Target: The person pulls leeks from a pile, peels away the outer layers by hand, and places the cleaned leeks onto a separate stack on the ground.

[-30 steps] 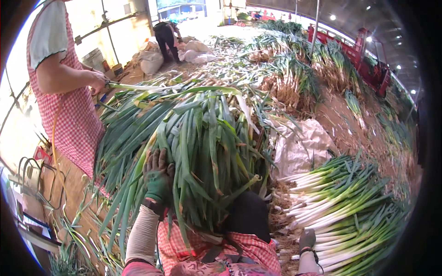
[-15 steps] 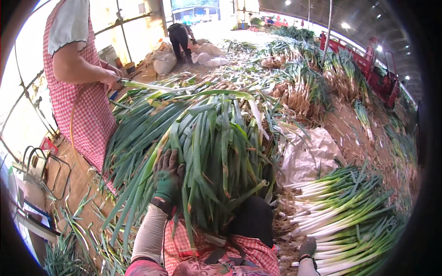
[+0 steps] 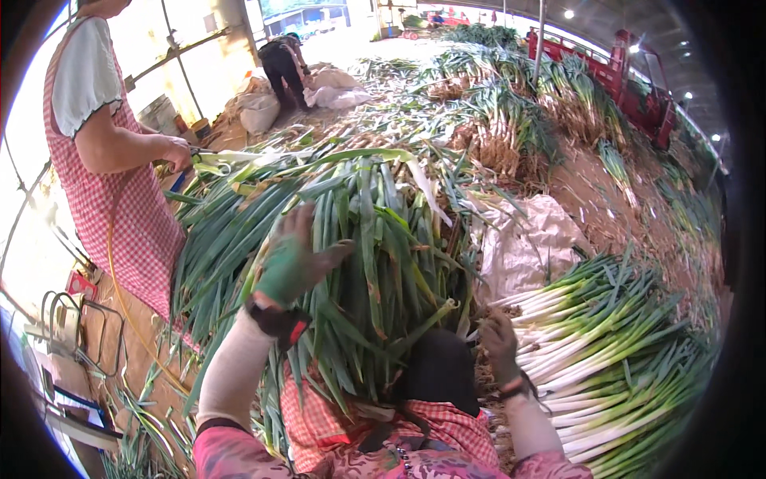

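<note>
A large heap of untrimmed green onions (image 3: 375, 263) spreads in front of my knees, its long green leaves drooping toward me. Above those leaves is my left hand (image 3: 299, 259) in a green and dark glove, open, with its fingers spread and nothing held. My right hand (image 3: 500, 343), also gloved, is raised beside the root ends of the trimmed green onions (image 3: 574, 351). Its fingers point upward, and I see nothing in them. The trimmed onions lie in a layered pile at my right, white stalks toward me and green tops away to the right.
A co-worker in a checked apron (image 3: 120, 231) stands at the left, holding onion stalks near a thin hose (image 3: 116, 255). A white sack (image 3: 527, 243) lies beyond the trimmed pile. Farther back are onion bundles (image 3: 503, 128), a bending person (image 3: 283, 68) and a red vehicle (image 3: 630, 88).
My left hand has lifted off the leaves and its fingers have spread. My right hand has moved up and forward from the lower part of the trimmed pile to its far root ends.
</note>
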Demonstrator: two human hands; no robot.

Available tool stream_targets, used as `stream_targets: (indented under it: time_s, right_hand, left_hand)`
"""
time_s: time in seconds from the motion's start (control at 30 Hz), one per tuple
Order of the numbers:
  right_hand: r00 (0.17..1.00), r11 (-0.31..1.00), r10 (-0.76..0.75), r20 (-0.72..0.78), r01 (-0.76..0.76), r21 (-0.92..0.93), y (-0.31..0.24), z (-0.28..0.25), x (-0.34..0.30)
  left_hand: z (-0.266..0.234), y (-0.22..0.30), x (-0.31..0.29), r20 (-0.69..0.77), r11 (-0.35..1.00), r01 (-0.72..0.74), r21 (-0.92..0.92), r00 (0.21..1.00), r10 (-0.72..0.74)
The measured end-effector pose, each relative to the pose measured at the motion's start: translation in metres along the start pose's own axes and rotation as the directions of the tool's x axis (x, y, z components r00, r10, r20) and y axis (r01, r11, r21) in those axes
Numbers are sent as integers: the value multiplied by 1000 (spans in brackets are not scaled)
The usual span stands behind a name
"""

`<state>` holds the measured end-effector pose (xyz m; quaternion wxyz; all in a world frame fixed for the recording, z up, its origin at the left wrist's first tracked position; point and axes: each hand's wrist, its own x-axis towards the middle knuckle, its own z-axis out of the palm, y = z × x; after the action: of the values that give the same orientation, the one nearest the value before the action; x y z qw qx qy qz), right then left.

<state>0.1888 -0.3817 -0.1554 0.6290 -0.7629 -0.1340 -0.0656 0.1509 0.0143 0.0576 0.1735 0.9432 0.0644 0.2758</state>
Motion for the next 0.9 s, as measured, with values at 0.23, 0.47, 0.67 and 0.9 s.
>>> stream_targets:
  time_s: [0.23,0.47,0.67,0.9]
  right_hand:
    - [945,990,-57,322,95,-103,-60,183,100]
    - [880,918,180,440,11,-397,-41,215,132]
    - [870,948,112,479,51,-314,-36,247,94]
    - [870,961,-196,453,78,266,10,311,97]
  left_hand:
    - [74,-3,14,293,864,239,442,872,-391]
    - [71,-31,18,381,884,366,291,803,-458]
    - [70,-48,7,327,912,290,290,866,-379]
    - [50,-69,11,354,976,115,183,919,-174]
